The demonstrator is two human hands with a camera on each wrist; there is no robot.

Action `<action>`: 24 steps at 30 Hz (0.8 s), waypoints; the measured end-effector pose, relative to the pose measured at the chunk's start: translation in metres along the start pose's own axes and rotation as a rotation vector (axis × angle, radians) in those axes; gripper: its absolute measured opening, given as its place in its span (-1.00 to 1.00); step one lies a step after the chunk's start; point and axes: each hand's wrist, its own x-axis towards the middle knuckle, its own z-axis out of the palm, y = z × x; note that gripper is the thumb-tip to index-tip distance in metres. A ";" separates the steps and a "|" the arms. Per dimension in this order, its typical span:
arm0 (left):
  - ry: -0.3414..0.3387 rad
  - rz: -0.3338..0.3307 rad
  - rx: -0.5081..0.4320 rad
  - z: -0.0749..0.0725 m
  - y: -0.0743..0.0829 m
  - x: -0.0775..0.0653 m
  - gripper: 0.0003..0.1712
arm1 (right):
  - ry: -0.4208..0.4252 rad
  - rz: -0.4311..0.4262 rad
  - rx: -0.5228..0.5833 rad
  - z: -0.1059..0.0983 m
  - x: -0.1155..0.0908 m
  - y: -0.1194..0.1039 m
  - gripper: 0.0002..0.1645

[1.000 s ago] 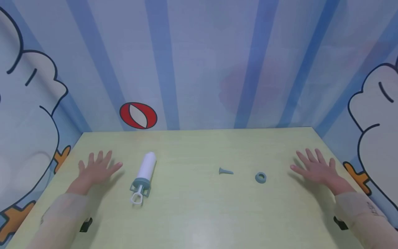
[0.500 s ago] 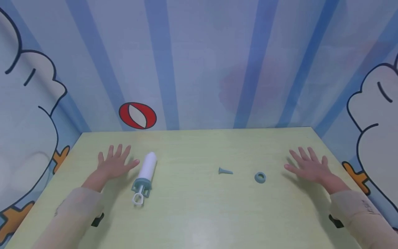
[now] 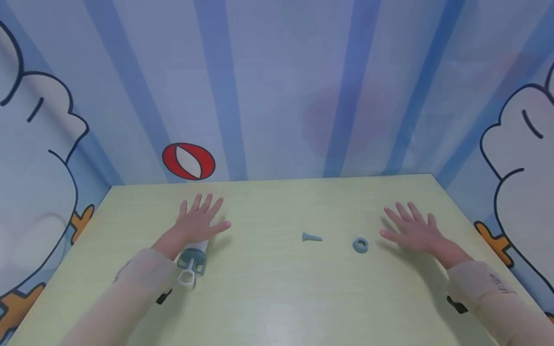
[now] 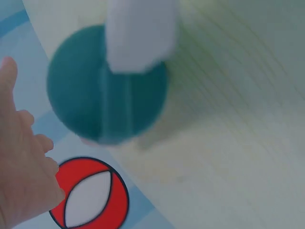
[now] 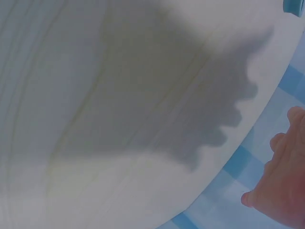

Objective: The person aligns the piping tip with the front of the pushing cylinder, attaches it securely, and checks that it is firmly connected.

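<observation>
My left hand (image 3: 196, 225) is spread over a white syringe with a blue-grey collar (image 3: 192, 257), covering much of its barrel in the head view. Its fingers are straight and grip nothing. The syringe lies on the table, its white ring handle toward me; in the left wrist view its collar looks like a teal disc (image 4: 71, 90) behind the blurred white handle (image 4: 140, 36). Over the table's right side, my right hand (image 3: 413, 231) has its fingers spread and holds nothing. Nearest to it lies a small blue-grey ring (image 3: 357, 247), with a cone-shaped nozzle (image 3: 312, 237) farther left.
The pale wooden table (image 3: 277, 288) ends at a blue striped backdrop (image 3: 285, 96). A red and white ball (image 3: 173, 161) is printed on that backdrop. Cartoon figures cover the left side panel (image 3: 34, 182) and right side panel (image 3: 528, 202).
My left hand has moved right from beside the syringe to over its barrel. My right hand has shifted a little left toward the ring. The camera view has tilted slightly.
</observation>
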 end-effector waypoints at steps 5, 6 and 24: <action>-0.013 0.061 0.012 0.000 0.027 0.012 -0.09 | 0.014 -0.034 -0.021 0.004 0.003 -0.009 -0.03; -0.015 0.075 0.016 0.000 0.033 0.014 -0.09 | 0.021 -0.042 -0.027 0.006 0.004 -0.010 -0.03; -0.063 0.290 -0.134 0.016 0.124 0.047 -0.37 | 0.088 -0.221 0.054 0.018 0.007 -0.043 -0.01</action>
